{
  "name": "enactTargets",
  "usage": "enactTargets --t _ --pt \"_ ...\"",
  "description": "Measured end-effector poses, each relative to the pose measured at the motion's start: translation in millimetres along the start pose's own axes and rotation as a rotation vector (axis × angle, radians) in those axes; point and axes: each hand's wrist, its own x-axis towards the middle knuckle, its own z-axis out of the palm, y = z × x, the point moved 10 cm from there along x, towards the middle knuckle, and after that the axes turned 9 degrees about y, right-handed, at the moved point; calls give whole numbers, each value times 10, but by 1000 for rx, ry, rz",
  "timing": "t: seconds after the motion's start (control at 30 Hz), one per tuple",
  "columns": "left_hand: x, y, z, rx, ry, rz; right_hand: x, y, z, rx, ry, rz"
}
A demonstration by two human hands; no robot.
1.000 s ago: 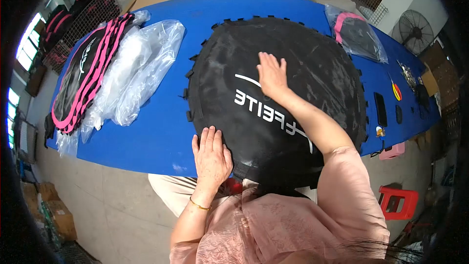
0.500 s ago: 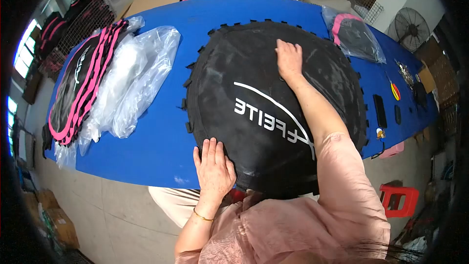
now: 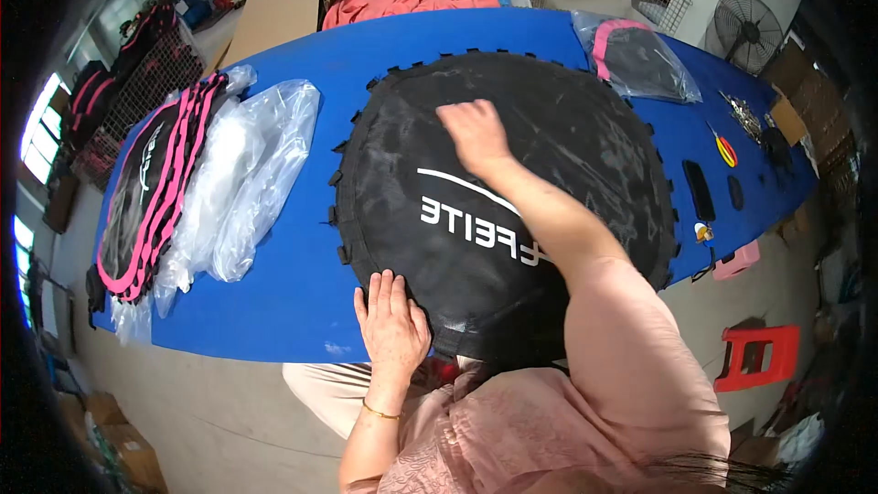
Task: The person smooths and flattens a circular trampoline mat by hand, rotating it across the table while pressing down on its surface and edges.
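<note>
A large round black trampoline mat [image 3: 567, 142] lies flat on the blue table [image 3: 265, 311], with small loops around its rim and white lettering that reads upside down from here. At its near left edge my left hand [image 3: 393, 325] rests flat, its fingers stretched out on the mat. My right hand [image 3: 474, 135] is over the upper middle of the mat, beyond the white curved line. Its fingers are curled in and slightly blurred; whether they hold anything is hidden. My right forearm covers part of the lettering.
Left on the table are stacked black-and-pink mats [image 3: 151, 192] beside clear plastic bags [image 3: 247, 183]. A bagged pink-edged mat [image 3: 631, 55] sits at the far right, near a black phone-like object [image 3: 698, 190] and scissors-like red-yellow item [image 3: 725, 151]. A red stool [image 3: 757, 357] stands on the floor.
My right hand has moved left across the mat. My left hand stays at the near left edge. The whole view has shifted slightly.
</note>
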Motion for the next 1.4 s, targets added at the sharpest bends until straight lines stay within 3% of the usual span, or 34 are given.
enactTargets --t 0.07,0.13,0.17,0.3,0.47,0.6,0.7,0.93,1.1,1.4 --pt "5 2 0 -2 -7 -5 -170 620 -193 -129 -39 87" --pt "3 -6 6 -4 -10 -9 -453 1144 -503 -232 90 79" --pt "0 -6 11 -1 -16 -5 -623 1489 -499 -329 -45 143" --pt "8 -11 26 -8 -36 -17 -1209 2340 -975 -529 -85 368" --pt "-5 -1 36 -9 -63 -6 -1283 2554 -797 -595 -101 479" --pt "-24 -10 57 -10 -54 5 -767 2061 -272 -449 -26 353" --pt "-17 -7 39 -3 -42 -1 -249 1430 208 -323 -115 306" --pt "5 3 5 -6 -30 -9 456 -254 921 -129 89 34" --pt "17 8 -22 -15 0 -14 566 -1136 997 -58 47 -87" --pt "-6 -28 -10 -50 63 -25 324 -2258 454 266 40 -226"
